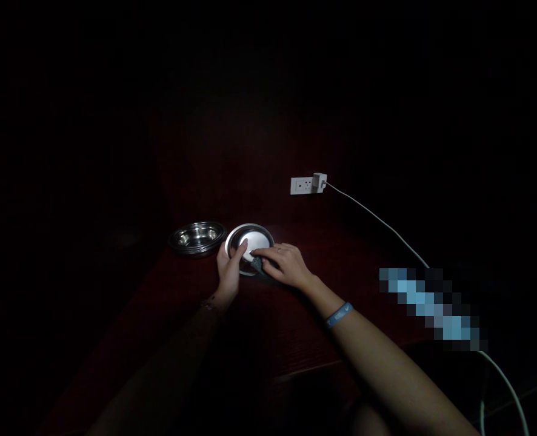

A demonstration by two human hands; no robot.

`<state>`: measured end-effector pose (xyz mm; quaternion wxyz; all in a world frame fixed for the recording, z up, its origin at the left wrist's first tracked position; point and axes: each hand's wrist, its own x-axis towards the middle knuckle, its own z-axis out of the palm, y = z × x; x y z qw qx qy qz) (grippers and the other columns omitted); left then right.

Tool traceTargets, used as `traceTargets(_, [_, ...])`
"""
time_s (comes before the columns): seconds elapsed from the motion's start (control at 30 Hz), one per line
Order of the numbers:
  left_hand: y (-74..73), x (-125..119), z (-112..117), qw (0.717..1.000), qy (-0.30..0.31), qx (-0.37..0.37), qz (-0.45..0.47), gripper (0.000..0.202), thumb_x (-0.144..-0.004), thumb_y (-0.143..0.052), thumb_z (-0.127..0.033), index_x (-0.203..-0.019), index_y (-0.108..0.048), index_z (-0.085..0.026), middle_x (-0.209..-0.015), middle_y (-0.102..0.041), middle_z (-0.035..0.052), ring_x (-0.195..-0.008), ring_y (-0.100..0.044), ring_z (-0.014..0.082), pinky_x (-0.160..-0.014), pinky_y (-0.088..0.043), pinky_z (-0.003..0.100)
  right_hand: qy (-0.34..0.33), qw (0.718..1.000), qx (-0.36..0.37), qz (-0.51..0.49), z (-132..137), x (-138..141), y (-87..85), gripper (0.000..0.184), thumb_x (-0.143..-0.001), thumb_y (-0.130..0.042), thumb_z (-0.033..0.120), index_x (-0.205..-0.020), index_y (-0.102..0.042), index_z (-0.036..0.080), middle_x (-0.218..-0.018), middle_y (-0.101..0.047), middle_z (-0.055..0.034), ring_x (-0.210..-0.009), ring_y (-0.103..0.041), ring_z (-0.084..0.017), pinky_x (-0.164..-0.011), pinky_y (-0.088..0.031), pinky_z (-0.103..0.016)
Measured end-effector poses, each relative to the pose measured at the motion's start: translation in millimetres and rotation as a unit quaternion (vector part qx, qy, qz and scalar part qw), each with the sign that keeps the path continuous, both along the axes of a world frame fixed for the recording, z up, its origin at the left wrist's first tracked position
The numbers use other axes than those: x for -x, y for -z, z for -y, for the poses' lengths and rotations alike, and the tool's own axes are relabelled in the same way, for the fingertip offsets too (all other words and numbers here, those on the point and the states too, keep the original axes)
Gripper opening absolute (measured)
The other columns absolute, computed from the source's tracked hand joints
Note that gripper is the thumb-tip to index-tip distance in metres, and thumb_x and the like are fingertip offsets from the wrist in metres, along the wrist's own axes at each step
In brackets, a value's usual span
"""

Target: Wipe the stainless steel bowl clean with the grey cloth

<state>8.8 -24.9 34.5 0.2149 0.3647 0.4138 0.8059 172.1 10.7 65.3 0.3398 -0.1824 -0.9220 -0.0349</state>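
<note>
A round steel plate (254, 233) lies tilted on the dark red table (296, 315), lit brightly in the middle. My left hand (230, 266) grips its near left rim, thumb on the plate's face. My right hand (284, 263) has its fingers bent round a small dark grey pad (256, 263) and presses it against the plate's lower edge. A ring shows on one finger, and a blue band (339, 315) circles the right wrist.
A steel bowl (197, 237) stands just left of the plate. A white socket strip (302, 184) with a charger (320, 180) sits on the wall behind; its white cable (377, 221) runs right and down. The surroundings are very dark.
</note>
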Motion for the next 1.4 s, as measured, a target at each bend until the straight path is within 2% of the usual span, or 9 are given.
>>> traceTargets(0.3, [0.5,0.6,-0.2,1.0,-0.012,0.01,0.0,0.035,-0.069,-0.078,-0.037,-0.095,-0.066,-0.017,-0.091,-0.068,0.0033,-0.083,-0.065,0.0189,-0.082,-0.054,0.033,0.001,1.0,0.006,0.005,0.8,0.1,-0.6,0.032,-0.094,-0.05,0.025,-0.122,-0.067,0.024,-0.097,-0.074,-0.0047,-0.086,-0.065,-0.016,-0.081,-0.044,-0.027])
traceTargets(0.47, [2.5,1.8,-2.0,1.0,-0.012,0.007,-0.006,0.034,-0.07,-0.076,-0.037,-0.096,-0.066,-0.017,-0.094,-0.069,0.0042,-0.087,-0.065,0.0199,-0.083,-0.053,0.034,0.001,1.0,0.005,0.001,0.2,0.5,-0.6,0.029,-0.094,-0.051,0.026,-0.115,-0.07,0.021,-0.093,-0.074,-0.0051,-0.083,-0.065,-0.016,-0.08,-0.043,-0.027])
traceTargets(0.67, [1.9,0.4,-1.4,1.0,-0.004,0.009,0.001,0.034,-0.068,-0.077,-0.037,-0.093,-0.065,-0.017,-0.091,-0.068,0.0035,-0.082,-0.064,0.0178,-0.078,-0.053,0.031,0.003,1.0,0.003,-0.001,-0.2,0.9,1.0,0.03,-0.093,-0.052,0.025,-0.118,-0.068,0.022,-0.093,-0.074,-0.0048,-0.083,-0.064,-0.016,-0.08,-0.044,-0.027])
traceTargets(0.97, [3.3,2.0,-2.6,1.0,-0.007,0.003,-0.023,0.033,-0.07,-0.073,-0.037,-0.096,-0.065,-0.018,-0.088,-0.068,0.0037,-0.08,-0.065,0.0188,-0.077,-0.054,0.033,0.0,1.0,0.001,-0.005,-0.8,1.1,0.8,0.03,-0.094,-0.051,0.026,-0.118,-0.068,0.021,-0.091,-0.073,-0.0052,-0.082,-0.065,-0.016,-0.08,-0.045,-0.027])
traceTargets(1.4, [1.5,0.5,-0.9,1.0,-0.005,0.008,-0.009,0.033,-0.068,-0.077,-0.038,-0.091,-0.065,-0.018,-0.087,-0.068,0.0027,-0.08,-0.065,0.0183,-0.078,-0.054,0.033,0.0,1.0,-0.001,-0.001,-0.3,0.7,0.2,0.03,-0.094,-0.051,0.025,-0.119,-0.067,0.021,-0.092,-0.073,-0.005,-0.082,-0.065,-0.016,-0.079,-0.045,-0.027])
